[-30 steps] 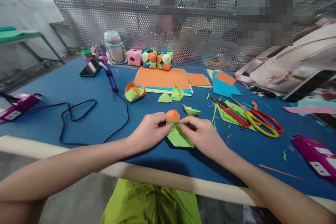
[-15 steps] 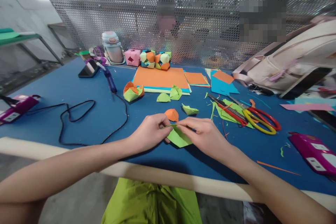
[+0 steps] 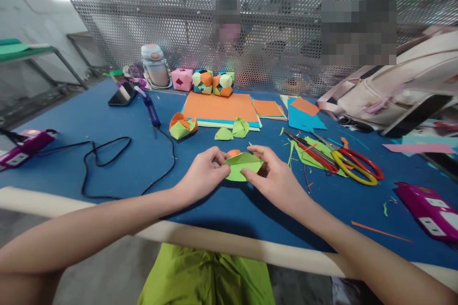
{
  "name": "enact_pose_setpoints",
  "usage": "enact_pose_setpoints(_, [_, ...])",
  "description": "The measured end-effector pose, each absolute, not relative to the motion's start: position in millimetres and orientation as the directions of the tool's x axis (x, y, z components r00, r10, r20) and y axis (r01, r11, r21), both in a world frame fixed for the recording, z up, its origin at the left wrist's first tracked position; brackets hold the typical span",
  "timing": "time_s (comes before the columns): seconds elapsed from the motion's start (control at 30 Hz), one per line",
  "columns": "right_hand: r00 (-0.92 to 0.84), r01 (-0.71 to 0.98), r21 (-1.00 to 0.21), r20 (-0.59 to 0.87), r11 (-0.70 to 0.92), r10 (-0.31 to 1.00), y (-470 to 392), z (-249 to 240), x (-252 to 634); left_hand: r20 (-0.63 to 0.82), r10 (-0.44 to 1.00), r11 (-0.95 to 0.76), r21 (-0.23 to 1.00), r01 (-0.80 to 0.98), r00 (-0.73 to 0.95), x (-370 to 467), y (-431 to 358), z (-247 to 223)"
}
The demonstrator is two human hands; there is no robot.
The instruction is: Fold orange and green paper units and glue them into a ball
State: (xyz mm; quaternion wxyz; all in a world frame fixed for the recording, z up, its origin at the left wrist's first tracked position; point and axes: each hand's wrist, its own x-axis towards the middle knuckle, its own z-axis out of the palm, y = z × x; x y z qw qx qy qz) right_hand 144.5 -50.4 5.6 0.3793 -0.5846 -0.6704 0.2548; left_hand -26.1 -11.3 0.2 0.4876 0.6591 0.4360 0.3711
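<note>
Between my two hands is a folded piece of green paper (image 3: 243,167), held just above the blue table. My left hand (image 3: 205,171) pinches its left end between thumb and fingers. At the right end, my right hand (image 3: 274,171) grips it with the thumb on the near face and the fingers behind. An orange folded paper piece (image 3: 234,152) peeks out right behind the green one, mostly covered. Farther back lie two green folded pieces (image 3: 240,127) and an orange-and-green folded paper shape (image 3: 182,125).
Scissors with red and yellow handles (image 3: 354,167) lie on green scraps at right. Orange paper sheets (image 3: 220,106) and paper cubes (image 3: 202,82) are at the back. A blue glue gun (image 3: 151,112) trails its black cord on the left. Purple power strips (image 3: 427,209) sit at both sides.
The green paper has been raised and tilted, its upper edge now facing away. My right fingers have moved behind it, and a small green piece behind is now mostly hidden.
</note>
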Motion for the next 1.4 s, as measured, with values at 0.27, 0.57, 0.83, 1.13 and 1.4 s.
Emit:
enact_pose_setpoints(0.27, [0.007, 0.363, -0.909, 0.222, 0.204, 0.975, -47.4, -7.9, 136.8, 0.010, 0.955, -0.061, 0.985, 0.163, 0.297, -20.2, -13.6, -8.4])
enact_pose_setpoints(0.57, [-0.018, 0.541, -0.779, 0.367, 0.318, 0.930, -45.2, -12.0, 136.8, -0.185, 0.808, 0.295, 0.949, -0.113, 0.559, -13.0, -20.4, -3.8])
enact_pose_setpoints(0.83, [-0.075, 0.587, -0.701, 0.451, 0.404, 0.890, -46.7, -7.4, 137.9, -0.180, 0.844, 0.234, 0.971, -0.044, 0.505, -16.2, -21.7, 5.5])
enact_pose_setpoints(1.13, [-0.139, 0.568, -0.660, 0.511, 0.491, 0.848, -48.0, -5.2, 139.6, -0.202, 0.829, 0.266, 0.963, -0.051, 0.521, -17.3, -20.4, 8.0])
enact_pose_setpoints(1.4, [-0.308, 0.524, -0.543, 0.598, 0.657, 0.740, -49.7, -3.7, 141.5, -0.238, 0.810, 0.370, 0.917, -0.152, 0.536, -18.5, -15.9, 6.3])
